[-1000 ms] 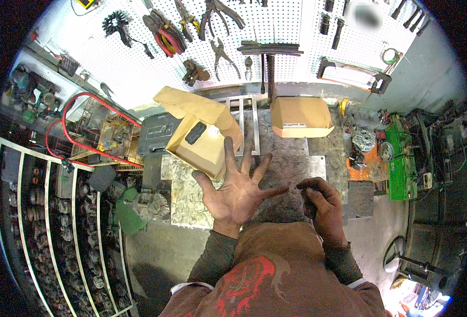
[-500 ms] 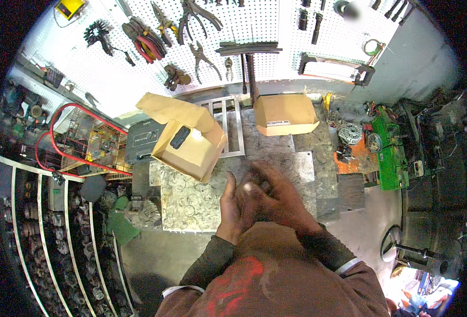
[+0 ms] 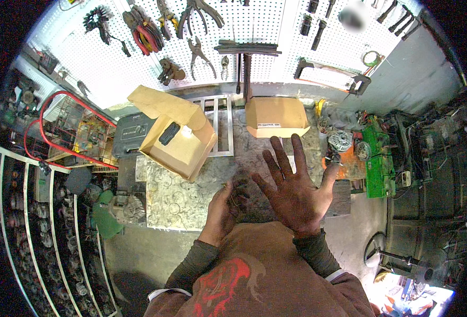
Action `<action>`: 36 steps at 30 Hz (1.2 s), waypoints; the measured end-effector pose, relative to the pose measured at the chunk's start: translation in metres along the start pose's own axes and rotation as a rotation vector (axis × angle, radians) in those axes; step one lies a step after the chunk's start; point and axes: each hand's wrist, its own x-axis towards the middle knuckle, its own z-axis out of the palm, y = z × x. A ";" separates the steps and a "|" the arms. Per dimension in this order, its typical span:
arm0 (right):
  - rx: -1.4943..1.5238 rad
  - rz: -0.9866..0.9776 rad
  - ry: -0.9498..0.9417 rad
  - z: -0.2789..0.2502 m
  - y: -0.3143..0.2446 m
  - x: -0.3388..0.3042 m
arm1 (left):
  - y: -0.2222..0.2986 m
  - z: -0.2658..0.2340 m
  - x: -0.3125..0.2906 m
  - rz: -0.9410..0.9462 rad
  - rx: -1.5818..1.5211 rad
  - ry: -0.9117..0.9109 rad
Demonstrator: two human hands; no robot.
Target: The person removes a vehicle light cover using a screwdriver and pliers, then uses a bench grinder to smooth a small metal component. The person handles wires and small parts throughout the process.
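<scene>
My left hand point(image 3: 220, 212) is curled around a dark, roughly round part point(image 3: 240, 196) in front of my chest. The part looks blackened, and its exact kind is too dim to tell. My right hand point(image 3: 298, 203) is raised apart from it, fingers spread wide, palm showing and dirty, with nothing in it. Beyond my hands an open cardboard box point(image 3: 199, 145) lies on the worn metal-topped bench point(image 3: 173, 203). A small black piece point(image 3: 169, 134) rests on its cardboard. Behind my right fingertips stands a second cardboard box point(image 3: 276, 111).
A metal frame point(image 3: 223, 127) lies between the boxes, with a dark case point(image 3: 130, 134) to the left. An alternator point(image 3: 340, 141) and a green metal piece point(image 3: 379, 158) sit at right. Pliers point(image 3: 199, 58) hang on the pegboard; a shelf rack point(image 3: 35, 211) stands lower left.
My hands were together in front of me; the right has come away to the right and spread its fingers. The left stays around the dark part. The whole view has shifted slightly.
</scene>
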 end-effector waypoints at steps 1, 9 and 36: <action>0.007 0.004 -0.027 0.000 -0.001 0.001 | -0.001 0.001 0.000 0.027 0.016 -0.057; -0.087 -0.052 -0.081 -0.006 -0.007 0.000 | 0.003 0.007 -0.007 0.092 0.110 -0.141; -1.337 -0.300 0.359 -0.054 -0.049 -0.022 | 0.115 0.026 -0.026 0.529 -0.502 -0.708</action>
